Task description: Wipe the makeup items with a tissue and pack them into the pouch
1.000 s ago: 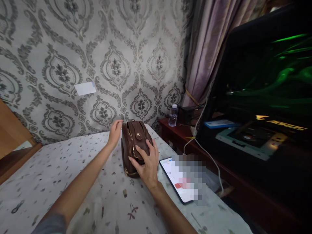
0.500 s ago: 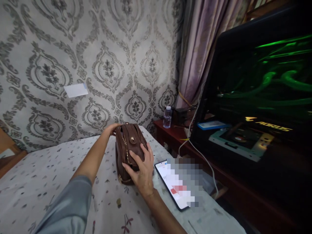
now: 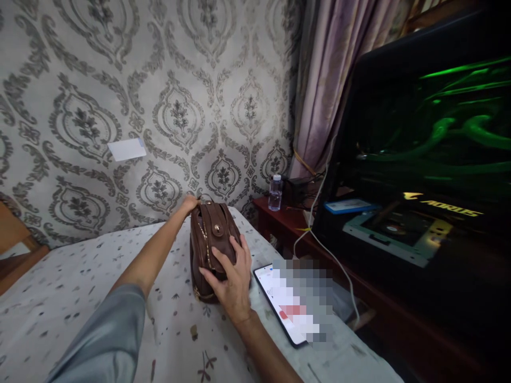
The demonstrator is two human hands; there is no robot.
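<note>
Partly obscured by pixelation, the phone lies on the patterned cloth, right of the brown bag; its right side cannot be inspected. Right hand: fingers spread, tips resting on the bag's near right portion, the bag lying just beyond the palm and under the fingers. Left hand: at the bag's far left corner, fingers indistinct, grip undeterminable. Farther off, a clear bottle stands upright on the red surface
</note>
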